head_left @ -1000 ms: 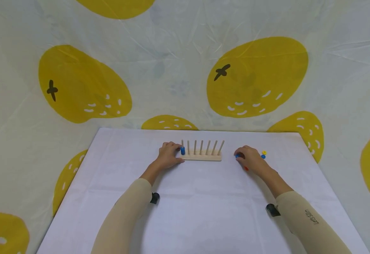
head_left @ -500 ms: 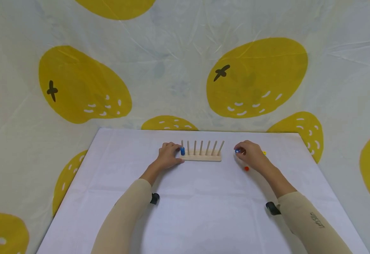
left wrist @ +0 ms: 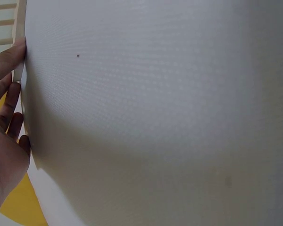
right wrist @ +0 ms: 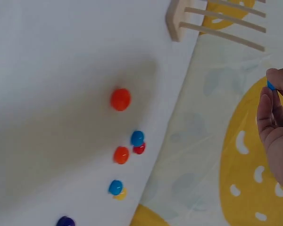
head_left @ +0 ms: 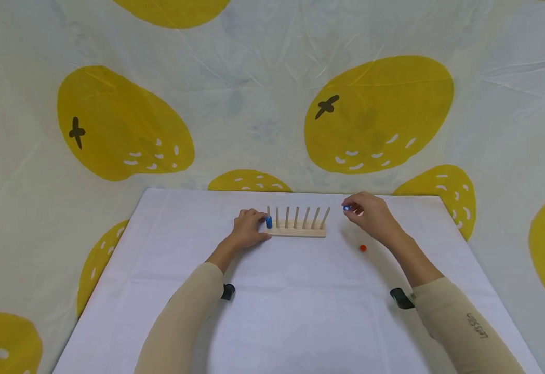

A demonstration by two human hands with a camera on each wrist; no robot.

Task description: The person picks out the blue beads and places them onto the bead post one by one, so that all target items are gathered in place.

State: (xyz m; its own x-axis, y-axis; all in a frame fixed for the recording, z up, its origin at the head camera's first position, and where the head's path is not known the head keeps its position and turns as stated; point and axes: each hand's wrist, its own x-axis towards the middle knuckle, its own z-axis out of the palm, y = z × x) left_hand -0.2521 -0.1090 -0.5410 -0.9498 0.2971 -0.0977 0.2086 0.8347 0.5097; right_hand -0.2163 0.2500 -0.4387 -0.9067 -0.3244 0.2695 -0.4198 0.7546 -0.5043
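A wooden peg stand (head_left: 295, 232) with a row of upright pegs stands toward the back of the table. Blue beads (head_left: 269, 222) are stacked on its leftmost peg. My left hand (head_left: 248, 229) holds the left end of the stand, thumb at the front of the base and fingers behind. To the right of the stand, my right hand (head_left: 370, 213) is raised above the table and pinches a blue bead (head_left: 347, 208) between thumb and fingertips. The same bead (right wrist: 270, 85) shows only partly in the right wrist view. An orange-red bead (head_left: 363, 248) lies below that hand.
The right wrist view shows loose beads on the white tabletop (head_left: 272, 311): an orange bead (right wrist: 120, 100), a blue bead (right wrist: 137, 138) by a red one, another blue bead (right wrist: 115, 187) by a yellow one, and a purple bead (right wrist: 66, 221). A fruit-patterned cloth (head_left: 253, 104) hangs behind.
My right hand has lifted up and away from the tabletop with the blue bead, uncovering the orange-red bead and hiding the yellow one. My left hand and the peg stand have stayed put.
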